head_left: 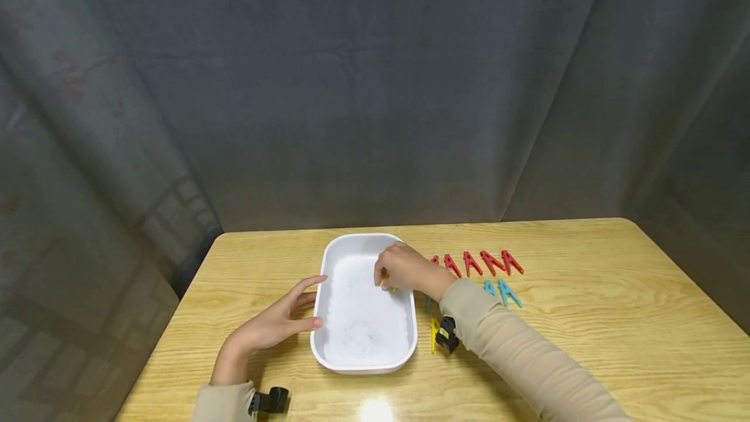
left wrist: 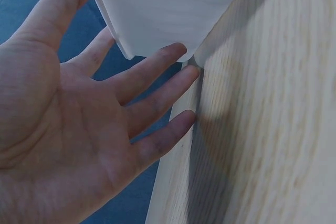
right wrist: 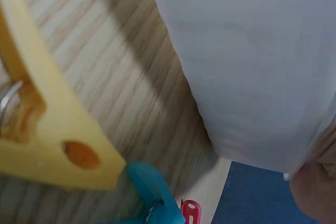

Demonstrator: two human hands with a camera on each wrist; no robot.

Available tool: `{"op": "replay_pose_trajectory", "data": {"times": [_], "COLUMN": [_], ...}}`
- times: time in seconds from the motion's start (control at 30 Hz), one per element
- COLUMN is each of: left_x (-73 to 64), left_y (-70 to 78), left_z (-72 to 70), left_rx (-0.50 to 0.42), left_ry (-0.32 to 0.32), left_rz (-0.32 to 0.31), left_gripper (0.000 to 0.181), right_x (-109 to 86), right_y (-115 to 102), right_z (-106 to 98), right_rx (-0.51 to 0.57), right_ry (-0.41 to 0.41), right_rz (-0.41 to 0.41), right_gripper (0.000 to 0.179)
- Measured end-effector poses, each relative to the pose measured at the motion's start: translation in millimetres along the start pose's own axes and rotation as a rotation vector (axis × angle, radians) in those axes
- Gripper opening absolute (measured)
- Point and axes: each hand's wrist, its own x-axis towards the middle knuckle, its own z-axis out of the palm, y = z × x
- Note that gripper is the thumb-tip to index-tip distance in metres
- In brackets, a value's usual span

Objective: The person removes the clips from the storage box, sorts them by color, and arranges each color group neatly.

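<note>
A white plastic tray (head_left: 357, 311) stands on the table. Over its right part, my right hand (head_left: 404, 269) pinches a small yellow clothespin (head_left: 384, 282), mostly covered by the fingers. My left hand (head_left: 272, 321) is at the tray's left side, thumb and forefinger touching the rim. In the left wrist view, the other fingers of the left hand (left wrist: 94, 103) spread loosely beside the tray's wall (left wrist: 157, 14). Another yellow clothespin (right wrist: 68, 124) lies on the table right of the tray, under my right wrist.
Several red clothespins (head_left: 472, 264) form a row to the right of the tray. Nearer to me lie blue clothespins (head_left: 509, 294), partly hidden by the right forearm. The wooden table (head_left: 615, 318) ends at a grey curtain (head_left: 363, 116).
</note>
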Motion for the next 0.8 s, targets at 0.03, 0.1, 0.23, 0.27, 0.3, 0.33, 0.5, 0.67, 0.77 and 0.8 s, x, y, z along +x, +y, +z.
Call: {"op": "replay_pose_trajectory", "data": {"times": [0.03, 0.1, 0.23, 0.27, 0.3, 0.33, 0.5, 0.67, 0.77, 0.8], "left_x": [-0.2, -0.5, -0.8, -0.7, -0.7, -0.6, -0.8, -1.2, -1.2, -1.1], "left_y": [0.1, 0.4, 1.3, 1.6, 1.9, 2.2, 3.7, 4.1, 4.0, 3.9], "left_z": [0.0, 0.1, 0.5, 0.7, 0.8, 1.0, 1.4, 1.4, 1.3, 1.3], "left_rx": [0.0, -0.001, 0.005, 0.007, 0.008, 0.01, 0.016, 0.021, 0.026, 0.027], "left_ry": [0.0, -0.002, -0.003, -0.003, -0.004, -0.004, -0.005, -0.007, -0.007, -0.006], "left_rz": [0.0, -0.002, -0.003, -0.001, -0.001, 0.0, -0.003, -0.008, -0.009, -0.01], "left_gripper": [0.076, 0.075, 0.075, 0.075, 0.075, 0.075, 0.076, 0.076, 0.076, 0.076], "right_x": [-0.1, -0.3, -1.8, -2.1, -2.3, -2.4, -2.6, -2.6, -2.8, -2.9], "right_y": [-0.2, -0.4, -0.8, -0.9, -0.8, -0.8, -0.5, 1.1, 2.9, 3.5], "right_z": [0.2, 0.4, -0.4, -0.7, -0.7, -0.9, -0.5, 0.0, 0.2, 0.1], "right_rx": [0.002, 0.015, 0.024, 0.022, 0.019, 0.015, 0.012, 0.025, 0.049, 0.057], "right_ry": [0.003, 0.007, 0.021, 0.025, 0.028, 0.029, 0.039, 0.038, 0.034, 0.035], "right_rz": [0.0, 0.002, -0.004, -0.006, -0.007, -0.006, -0.004, -0.012, -0.027, -0.035], "right_gripper": [0.012, 0.012, 0.012, 0.012, 0.013, 0.012, 0.01, 0.008, 0.006, 0.005]}}
